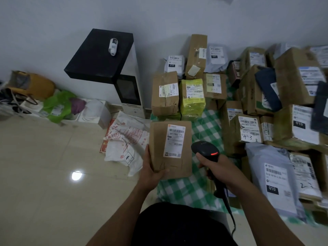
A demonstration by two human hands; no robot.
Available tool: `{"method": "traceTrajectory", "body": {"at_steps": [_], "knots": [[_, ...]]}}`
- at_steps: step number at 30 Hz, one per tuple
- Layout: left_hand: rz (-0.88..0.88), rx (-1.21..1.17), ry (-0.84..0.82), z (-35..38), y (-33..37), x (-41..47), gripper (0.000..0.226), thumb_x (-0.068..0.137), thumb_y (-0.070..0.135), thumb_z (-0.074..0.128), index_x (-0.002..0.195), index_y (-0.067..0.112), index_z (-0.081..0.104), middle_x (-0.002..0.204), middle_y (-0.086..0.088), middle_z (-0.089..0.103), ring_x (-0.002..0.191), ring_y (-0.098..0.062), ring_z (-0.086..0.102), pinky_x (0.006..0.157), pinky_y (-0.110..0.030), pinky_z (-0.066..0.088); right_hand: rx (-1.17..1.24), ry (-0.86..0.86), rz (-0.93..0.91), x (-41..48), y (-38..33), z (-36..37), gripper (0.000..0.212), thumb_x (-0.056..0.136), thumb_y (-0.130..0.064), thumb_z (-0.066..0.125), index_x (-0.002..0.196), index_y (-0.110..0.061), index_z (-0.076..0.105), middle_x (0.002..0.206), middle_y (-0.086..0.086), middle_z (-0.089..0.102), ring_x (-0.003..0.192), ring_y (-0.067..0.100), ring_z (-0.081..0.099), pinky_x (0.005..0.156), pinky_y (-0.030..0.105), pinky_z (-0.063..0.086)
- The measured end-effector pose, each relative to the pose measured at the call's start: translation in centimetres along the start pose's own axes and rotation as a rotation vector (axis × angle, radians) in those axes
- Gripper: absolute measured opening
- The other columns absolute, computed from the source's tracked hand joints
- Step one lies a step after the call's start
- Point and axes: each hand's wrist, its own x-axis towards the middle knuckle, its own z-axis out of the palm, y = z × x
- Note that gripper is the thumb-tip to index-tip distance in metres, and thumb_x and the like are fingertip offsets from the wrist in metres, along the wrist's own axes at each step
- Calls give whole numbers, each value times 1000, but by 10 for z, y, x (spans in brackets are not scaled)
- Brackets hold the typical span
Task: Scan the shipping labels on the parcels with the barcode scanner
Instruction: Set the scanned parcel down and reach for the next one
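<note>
The person holds one brown parcel up in front of them, above the green checked cloth, with its shipping label facing upward. The left hand grips the parcel at its lower left corner, fingers curled underneath and thumb laid over the bottom edge, clear of the label. The right hand is wrapped round the handle of the black barcode scanner, whose head sits just beside the label's lower right corner. A red light glows on top of it.

I judge the scan is at the aiming stage. To do it well, the nose should swing left and up towards the bars near the top of the label, backing off a little so the whole code is covered. The parcel should be held flat and steady. I see no red line on the label, though the picture is soft, so I cannot say whether the beam is landing yet. The cable trails down by the lap and could snag.

There is no tabletop here. Everything lies on a pale tiled floor, with the cloth spread against a white wall. Many labelled parcels are heaped to the right, and a yellow parcel stands among those at the back. On the left is a white cabinet with a black top, a small white bottle lying on it. Bags are slumped along the wall.
</note>
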Motion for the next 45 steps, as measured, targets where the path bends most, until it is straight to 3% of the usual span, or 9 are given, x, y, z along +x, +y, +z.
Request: {"method": "traceTrajectory", "body": {"at_steps": [2, 6, 9, 15, 21, 26, 31, 38, 45], "knots": [[48, -4, -27, 3, 5, -1, 123, 77, 22, 89, 155, 60, 2, 164, 5, 32, 146, -16, 42, 109, -37, 50, 25, 4, -17, -3, -5, -3, 31, 91, -48, 73, 106, -21, 74, 85, -1, 78, 63, 17, 62, 65, 34, 52], [100, -34, -6, 17, 28, 11, 122, 81, 31, 85, 157, 58, -6, 167, 10, 26, 147, -16, 40, 112, -54, 47, 118, 23, -90, -13, -19, -15, 22, 95, -44, 69, 111, -29, 71, 86, 0, 77, 67, 18, 62, 66, 34, 51], [149, -51, 17, 31, 53, 22, 120, 86, 23, 84, 154, 58, -7, 167, 19, 18, 150, -8, 34, 116, -50, 44, 183, 31, -132, -22, -26, -20, 17, 95, -42, 69, 110, -34, 70, 86, 2, 76, 69, 19, 61, 69, 36, 50], [219, -114, -11, 53, 62, 39, 122, 81, 27, 87, 160, 52, -3, 168, 2, 25, 149, -20, 38, 112, -59, 45, 236, 69, -137, -33, -30, -24, 23, 97, -36, 68, 107, -17, 73, 79, 3, 69, 65, 19, 56, 64, 35, 47], [216, -115, -7, 62, 59, 36, 122, 84, 7, 84, 159, 46, -3, 166, 0, 25, 147, -13, 39, 112, -47, 49, 240, 70, -113, -35, -24, -33, 29, 93, -43, 71, 103, -17, 72, 77, 5, 64, 64, 19, 57, 63, 35, 48], [196, -131, -31, 64, 55, 37, 123, 82, 8, 84, 163, 38, -5, 164, -1, 30, 144, -15, 44, 109, -47, 51, 244, 75, -115, -38, -20, -36, 29, 93, -44, 70, 111, -22, 72, 77, 4, 65, 66, 18, 56, 63, 34, 47], [189, -146, -50, 66, 59, 34, 122, 80, 11, 83, 160, 42, -3, 163, 5, 33, 143, -12, 46, 107, -38, 52, 223, 78, -108, -42, -21, -37, 27, 95, -42, 69, 101, -16, 73, 75, 5, 66, 65, 19, 54, 62, 33, 46], [118, -101, -145, 55, 49, 35, 124, 82, 16, 85, 162, 45, -5, 164, 6, 34, 144, -16, 45, 109, -46, 51, 243, 97, -116, -42, -16, -40, 25, 95, -42, 69, 113, -25, 70, 83, 4, 74, 65, 17, 57, 65, 33, 49], [-164, -66, -318, 20, 5, 15, 132, 72, 29, 95, 160, 50, -1, 155, 9, 47, 137, -16, 54, 109, -51, 50, 232, 123, -85, -32, -2, -42, 24, 95, -45, 69, 117, -32, 68, 89, 8, 78, 67, 18, 59, 65, 33, 50]]}}
